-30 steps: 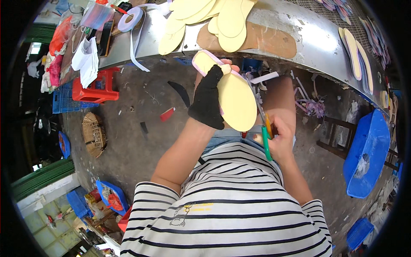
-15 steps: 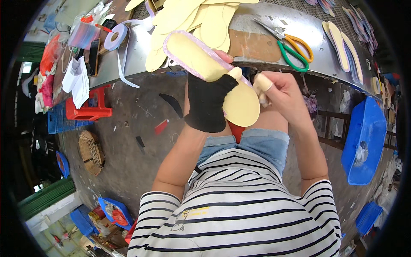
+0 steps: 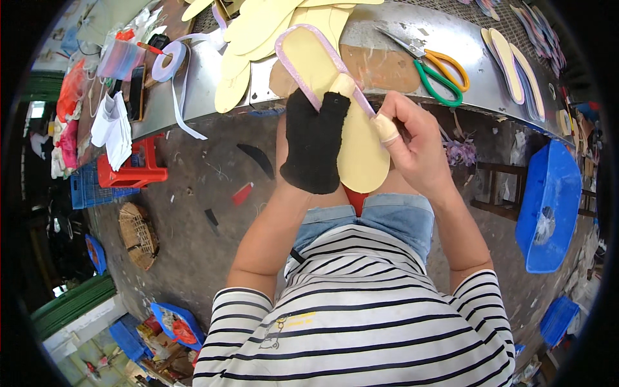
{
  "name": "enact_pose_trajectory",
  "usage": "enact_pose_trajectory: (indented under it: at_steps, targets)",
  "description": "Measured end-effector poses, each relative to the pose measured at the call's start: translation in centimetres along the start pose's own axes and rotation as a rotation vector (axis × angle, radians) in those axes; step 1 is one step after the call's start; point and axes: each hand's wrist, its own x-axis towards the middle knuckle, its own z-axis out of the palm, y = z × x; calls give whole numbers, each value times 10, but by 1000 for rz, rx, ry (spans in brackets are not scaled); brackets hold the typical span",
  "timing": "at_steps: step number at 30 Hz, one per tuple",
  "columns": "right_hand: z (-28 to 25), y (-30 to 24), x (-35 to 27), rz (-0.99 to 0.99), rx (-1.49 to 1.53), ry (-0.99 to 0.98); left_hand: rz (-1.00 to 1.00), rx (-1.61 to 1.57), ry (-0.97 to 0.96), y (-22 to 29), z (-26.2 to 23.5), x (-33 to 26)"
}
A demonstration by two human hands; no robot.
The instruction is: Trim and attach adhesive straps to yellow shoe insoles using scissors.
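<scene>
My left hand (image 3: 314,140), in a black fingerless glove, grips a pale yellow shoe insole (image 3: 356,155) edged with a pink-lilac glittery strip (image 3: 291,64). The insole's toe end reaches up over the metal workbench (image 3: 451,39). My right hand (image 3: 412,138), with a taped fingertip, pinches the strip against the insole's right edge. Green and orange scissors (image 3: 433,64) lie on the bench just above my right hand.
A pile of yellow insoles (image 3: 251,39) and a roll of white tape (image 3: 169,61) sit on the bench at left, more insoles (image 3: 512,55) at right. Below are a red stool (image 3: 132,171), a blue tray (image 3: 545,200) and a woven basket (image 3: 137,235) on the floor.
The insole has swung up and left so its toe end lies over the bench. My right hand has slid up along its right edge. The scissors lie on the bench.
</scene>
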Motion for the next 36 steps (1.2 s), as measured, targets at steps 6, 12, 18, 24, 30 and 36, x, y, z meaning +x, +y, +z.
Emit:
enact_pose_trajectory:
  at_steps: [6, 12, 18, 24, 30, 36]
  targets:
    - [2, 4, -6, 90, 156, -7, 124, 64, 66, -7, 5, 5]
    - [-9, 11, -5, 100, 30, -78, 132, 150, 45, -18, -3, -1]
    - [-35, -18, 43, 106, 388, 31, 130, 478, -342, -12, 7, -21]
    - [-22, -17, 43, -188, -122, 85, 280, 374, -154, -3, 0, 8]
    - [-4, -13, 25, -72, 264, 77, 290, 284, -5, -6, 11, 17]
    - [-8, -16, 21, 91, 373, 16, 359, 253, 39, -5, 8, 20]
